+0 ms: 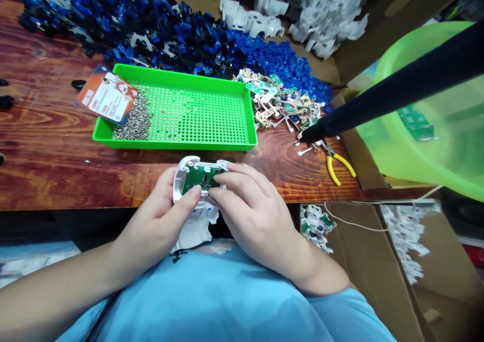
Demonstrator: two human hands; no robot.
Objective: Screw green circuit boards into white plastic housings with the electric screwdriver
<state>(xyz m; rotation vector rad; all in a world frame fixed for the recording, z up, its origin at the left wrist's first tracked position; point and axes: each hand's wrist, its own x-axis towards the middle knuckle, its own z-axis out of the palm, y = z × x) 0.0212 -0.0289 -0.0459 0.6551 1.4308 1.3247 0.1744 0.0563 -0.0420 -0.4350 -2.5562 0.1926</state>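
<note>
Between my two hands is a white plastic shell (pixel 178 181), held just over the table's front edge. A green circuit board (pixel 204 176) sits inside the shell. My left hand (pixel 162 211) is closed round the shell's left side, its thumb pressing on the board's lower edge. On the other side my right hand (pixel 253 206) grips the shell, with fingertips laid on the board's right part. Below the shell, more white plastic parts (pixel 196 226) rest by my lap. Just beyond my hands lies a green perforated tray (pixel 212 145) with a heap of small screws (pixel 134 120).
Blue and black plastic parts (pixel 151 24) are heaped at the back, beside blue rings (pixel 280 54) and small wired boards (pixel 276 97). Yellow-handled pliers (pixel 335 165) lie at right. A black rod (pixel 378 90) crosses before a green basin (pixel 401 150). Cardboard boxes (pixel 355 246) stand below.
</note>
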